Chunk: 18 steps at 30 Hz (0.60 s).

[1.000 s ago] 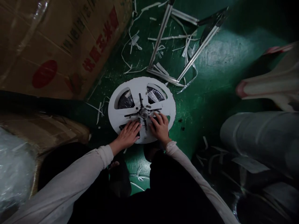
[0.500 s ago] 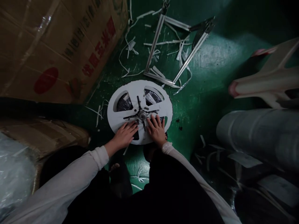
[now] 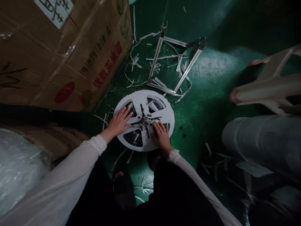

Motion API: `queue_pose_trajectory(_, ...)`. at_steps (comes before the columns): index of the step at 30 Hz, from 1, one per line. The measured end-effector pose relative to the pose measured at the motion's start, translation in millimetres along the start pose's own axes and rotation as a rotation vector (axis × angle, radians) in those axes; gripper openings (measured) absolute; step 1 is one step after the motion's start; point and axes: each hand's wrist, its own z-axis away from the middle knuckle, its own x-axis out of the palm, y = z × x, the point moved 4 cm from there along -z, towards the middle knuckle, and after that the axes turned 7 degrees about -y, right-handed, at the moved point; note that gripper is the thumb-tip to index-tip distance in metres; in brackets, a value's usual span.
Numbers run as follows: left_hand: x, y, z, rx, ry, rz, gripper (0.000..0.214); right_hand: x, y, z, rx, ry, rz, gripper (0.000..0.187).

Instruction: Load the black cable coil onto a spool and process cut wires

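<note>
With our left hand point(image 3: 119, 121) spread at nine o'clock and right hand point(image 3: 161, 135) flat, fingers close together, at five, uneven pressure could tilt the white reel point(image 3: 139, 97).

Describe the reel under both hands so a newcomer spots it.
Beside the lower corner of the big cardboard box, on the green floor, lies a flat white reel. It alone is round, with wedge cutouts and a dark metal hub.
</note>
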Motion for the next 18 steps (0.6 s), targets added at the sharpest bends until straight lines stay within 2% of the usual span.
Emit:
queue_pose_trajectory(4, 11.5, -1, -22, 0.125, -0.116, -0.062, 0.073, -7, 11, -8, 0.077, 0.138, 0.033, 0.072)
queue_pose_trajectory(10, 5.0, -9, -38, 0.203, -0.207, -0.127, 0.077, -6, 17, -33, 0.067, 0.015, 0.131, 0.081)
queue_pose_trajectory(18, 3.0, -3, -51, 0.133, -0.297, -0.123, 0.083, -8, 24, -41, 0.097, -0.072, 0.150, 0.084)
